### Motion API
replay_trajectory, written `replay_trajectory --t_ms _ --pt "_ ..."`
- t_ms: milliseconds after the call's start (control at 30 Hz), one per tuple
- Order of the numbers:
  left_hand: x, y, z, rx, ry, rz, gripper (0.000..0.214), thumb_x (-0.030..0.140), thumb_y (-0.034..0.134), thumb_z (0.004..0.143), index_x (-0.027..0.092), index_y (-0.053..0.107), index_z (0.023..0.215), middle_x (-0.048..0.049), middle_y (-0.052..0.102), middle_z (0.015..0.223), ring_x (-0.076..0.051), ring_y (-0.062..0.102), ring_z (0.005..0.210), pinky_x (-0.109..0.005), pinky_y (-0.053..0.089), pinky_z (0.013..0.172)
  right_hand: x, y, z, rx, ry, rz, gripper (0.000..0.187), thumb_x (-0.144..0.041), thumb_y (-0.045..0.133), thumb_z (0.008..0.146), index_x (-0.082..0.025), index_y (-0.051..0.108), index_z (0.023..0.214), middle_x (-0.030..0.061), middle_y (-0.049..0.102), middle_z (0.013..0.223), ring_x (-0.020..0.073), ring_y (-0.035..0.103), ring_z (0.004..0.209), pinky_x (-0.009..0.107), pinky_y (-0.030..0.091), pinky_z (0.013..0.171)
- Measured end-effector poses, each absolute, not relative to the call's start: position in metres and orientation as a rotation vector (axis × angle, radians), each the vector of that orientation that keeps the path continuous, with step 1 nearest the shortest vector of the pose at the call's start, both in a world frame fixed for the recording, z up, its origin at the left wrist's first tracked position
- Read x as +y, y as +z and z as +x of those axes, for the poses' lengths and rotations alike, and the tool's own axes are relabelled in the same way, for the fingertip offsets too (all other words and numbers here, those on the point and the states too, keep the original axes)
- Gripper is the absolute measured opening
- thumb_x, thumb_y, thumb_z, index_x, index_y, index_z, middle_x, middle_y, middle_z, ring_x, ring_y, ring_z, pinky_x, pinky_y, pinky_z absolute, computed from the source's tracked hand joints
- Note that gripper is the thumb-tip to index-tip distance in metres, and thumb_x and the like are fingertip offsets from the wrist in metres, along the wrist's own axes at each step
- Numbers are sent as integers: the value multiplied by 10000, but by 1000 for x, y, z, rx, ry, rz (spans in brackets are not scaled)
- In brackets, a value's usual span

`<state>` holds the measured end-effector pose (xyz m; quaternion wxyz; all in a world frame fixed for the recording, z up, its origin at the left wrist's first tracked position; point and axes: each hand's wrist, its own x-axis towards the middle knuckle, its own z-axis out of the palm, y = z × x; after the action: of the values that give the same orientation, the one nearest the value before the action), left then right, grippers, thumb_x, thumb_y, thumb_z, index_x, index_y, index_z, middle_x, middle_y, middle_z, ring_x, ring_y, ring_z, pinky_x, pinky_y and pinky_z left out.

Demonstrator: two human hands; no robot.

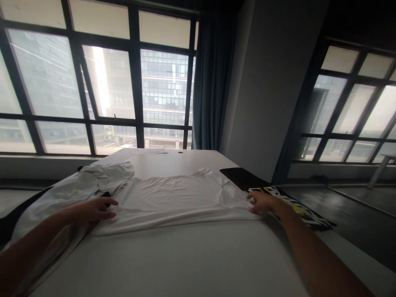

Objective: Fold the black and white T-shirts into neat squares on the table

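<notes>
A white shirt (179, 194) lies spread sideways across the white table (192, 255), with a long fold along its near side. My left hand (97, 209) is at its left end, thumb and fingers curled about the cloth. At the opposite end, my right hand (264, 202) pinches the fabric between thumb and fingers. The cloth runs fairly straight between both hands. Beside my left forearm, a crumpled heap of white cloth (62, 198) hangs over the table's left side. A small black thing (107, 195) shows just behind my left hand, its kind unclear.
Black fabric with a yellow and white print (297, 206) lies along the table's right edge. Thin papers (150, 152) and a small dark round spot (180, 152) are at the far end. Beyond stand windows, a blue curtain (210, 82) and a grey pillar (262, 90).
</notes>
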<state>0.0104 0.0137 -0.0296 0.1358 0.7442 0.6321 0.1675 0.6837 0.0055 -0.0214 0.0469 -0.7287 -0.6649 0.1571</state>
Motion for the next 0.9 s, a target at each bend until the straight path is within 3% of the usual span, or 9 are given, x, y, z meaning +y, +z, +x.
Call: replay_trajectory --t_ms 133,233,333,400,500,633,733,900 --pt "16 -30 41 1822 449 2215 719 685 576 620 171 708 1104 -51 714 775 -242 663 717 -303 484 689 13 -17 644 -2092 172 -1963 554 -379 636 814 -150 590 1316 158 616 1297 276 615 1131 346 455 967" --pt "16 -32 55 1811 402 2284 578 603 561 647 181 734 1001 -55 705 773 -229 646 709 -300 469 686 23 -21 611 -2215 140 -1780 583 -398 616 827 -160 564 1357 135 541 1410 269 500 1297 338 366 1080" --pt "16 -33 56 1746 420 2355 350 492 551 658 206 724 762 -52 685 759 -218 625 719 -298 457 692 36 -24 594 -2323 197 -1783 619 -365 679 759 -132 593 1327 152 621 1304 276 578 1192 325 414 1016" --pt "16 -31 52 1695 533 2358 279 465 568 643 211 678 685 -47 690 797 -210 621 744 -292 456 711 44 -20 589 -2354 210 -1856 486 -296 711 704 -129 697 1160 137 698 1130 271 643 1039 309 463 897" --pt "13 -20 46 1680 647 2282 335 526 555 672 207 643 722 -13 651 679 -190 582 665 -277 437 645 52 -2 587 -2402 215 -1887 238 -212 726 644 -162 740 876 78 718 926 234 647 881 275 460 754" --pt "9 1 43 1758 845 2243 404 582 526 718 205 643 805 7 638 656 -187 566 653 -269 435 638 58 37 578 -2410 97 -1778 161 -171 714 654 -166 692 814 50 687 849 189 600 792 253 428 686" --pt "12 3 46 1921 976 2200 406 548 496 763 199 654 898 -32 698 764 -224 631 734 -300 473 720 63 47 564 -2311 -109 -1774 164 -190 647 764 -145 683 918 95 682 961 211 595 870 287 433 771" --pt "25 -27 47 1958 896 2305 467 440 456 811 168 627 1150 -137 694 1185 -270 661 1041 -363 490 932 67 9 546 -2164 -285 -1948 486 -303 613 851 -197 556 1322 166 514 1394 331 473 1262 498 281 1082"
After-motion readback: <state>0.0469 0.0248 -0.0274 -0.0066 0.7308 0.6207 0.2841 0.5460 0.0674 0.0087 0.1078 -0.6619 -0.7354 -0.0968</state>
